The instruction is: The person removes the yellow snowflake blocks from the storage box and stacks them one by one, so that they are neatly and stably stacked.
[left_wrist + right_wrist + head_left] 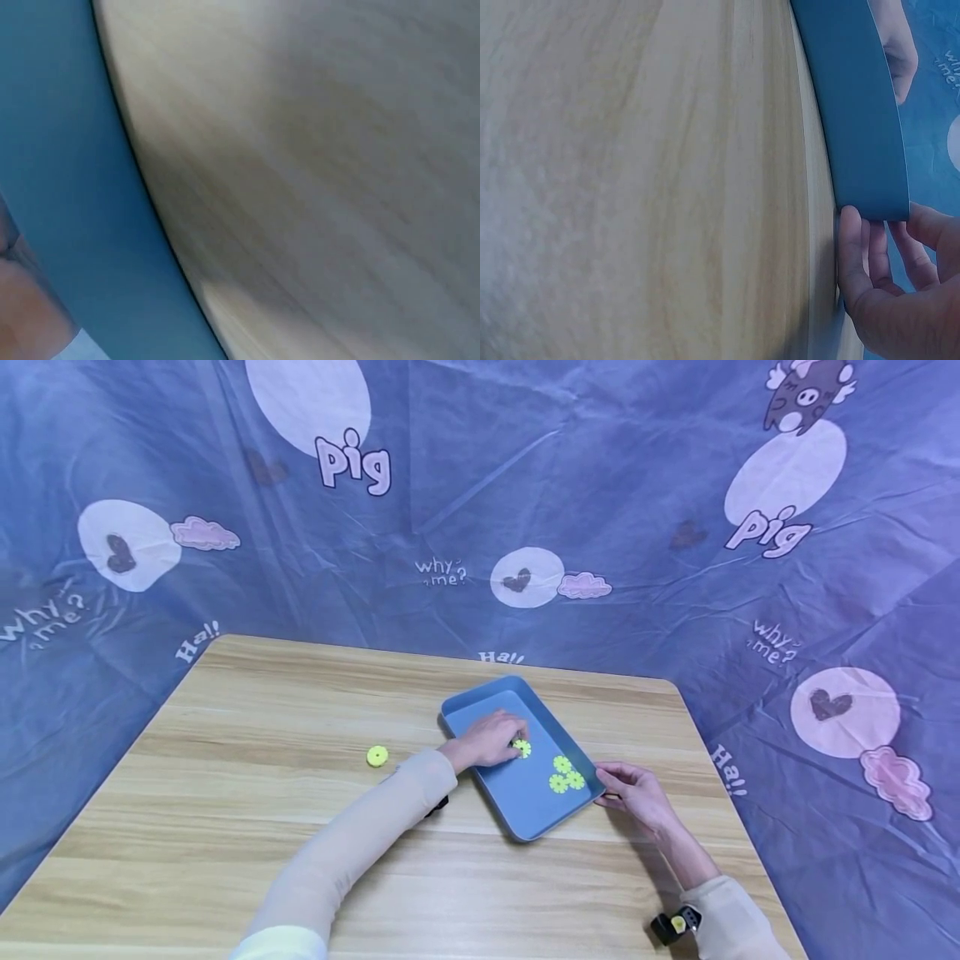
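A blue rectangular tray [491,785] lies at an angle on the wooden table. Reaching in over its left wall, my left hand [491,739] has fingers and thumb curled at a yellow-green, flower-shaped disc [523,749], pinching its edge. Several matching discs [562,766] sit together at the tray's right end. My right hand [637,793] grips the right corner, thumb at the rim and fingers lower on the outside. In the right wrist view, the fingertips of that hand [900,277] meet the end of the tray wall [862,127]. The left wrist view shows mostly tray wall [82,172].
A thicker yellow-green round piece [372,760] rests on the table [247,793] left of the tray, near my left forearm. Behind the table hangs a blue printed cloth [450,485], which also runs down both sides. A dark wrist device [665,930] is on my right wrist.
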A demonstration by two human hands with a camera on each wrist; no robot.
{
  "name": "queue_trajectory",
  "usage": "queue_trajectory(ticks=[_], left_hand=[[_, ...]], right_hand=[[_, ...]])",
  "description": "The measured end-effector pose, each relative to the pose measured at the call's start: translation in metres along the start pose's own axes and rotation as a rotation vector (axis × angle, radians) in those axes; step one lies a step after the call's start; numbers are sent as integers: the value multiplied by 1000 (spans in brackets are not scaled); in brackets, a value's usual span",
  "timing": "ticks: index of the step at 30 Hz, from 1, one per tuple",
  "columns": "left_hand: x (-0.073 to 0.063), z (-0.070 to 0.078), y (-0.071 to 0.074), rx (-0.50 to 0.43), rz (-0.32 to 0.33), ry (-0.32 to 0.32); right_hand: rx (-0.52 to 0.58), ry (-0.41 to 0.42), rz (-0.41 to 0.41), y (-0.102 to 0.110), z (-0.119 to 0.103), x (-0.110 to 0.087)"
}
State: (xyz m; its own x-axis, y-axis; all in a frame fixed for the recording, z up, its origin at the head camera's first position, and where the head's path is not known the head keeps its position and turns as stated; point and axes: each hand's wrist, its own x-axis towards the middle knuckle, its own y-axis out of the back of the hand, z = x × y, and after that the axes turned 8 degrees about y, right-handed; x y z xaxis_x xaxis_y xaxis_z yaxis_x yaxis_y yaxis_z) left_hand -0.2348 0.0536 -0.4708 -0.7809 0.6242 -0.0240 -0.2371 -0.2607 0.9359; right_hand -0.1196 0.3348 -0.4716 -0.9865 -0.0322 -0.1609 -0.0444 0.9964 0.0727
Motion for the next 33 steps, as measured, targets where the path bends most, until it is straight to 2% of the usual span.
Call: queue_trajectory(ticks=[4,9,14,24,33], left_hand=[[-4,-2,4,-18,8,3],[-9,-2,8,-49,-8,48],[-14,-5,10,-117,-1,56],[-27,-11,15,-291,67,68],[-44,-21,21,-387,177,86]], right_hand=[[-3,6,1,0,2,0],[-8,2,10,2,4,0],[-2,1,0,2,4,0],[-2,4,16,2,6,0],[5,12,0,2,5,1]])
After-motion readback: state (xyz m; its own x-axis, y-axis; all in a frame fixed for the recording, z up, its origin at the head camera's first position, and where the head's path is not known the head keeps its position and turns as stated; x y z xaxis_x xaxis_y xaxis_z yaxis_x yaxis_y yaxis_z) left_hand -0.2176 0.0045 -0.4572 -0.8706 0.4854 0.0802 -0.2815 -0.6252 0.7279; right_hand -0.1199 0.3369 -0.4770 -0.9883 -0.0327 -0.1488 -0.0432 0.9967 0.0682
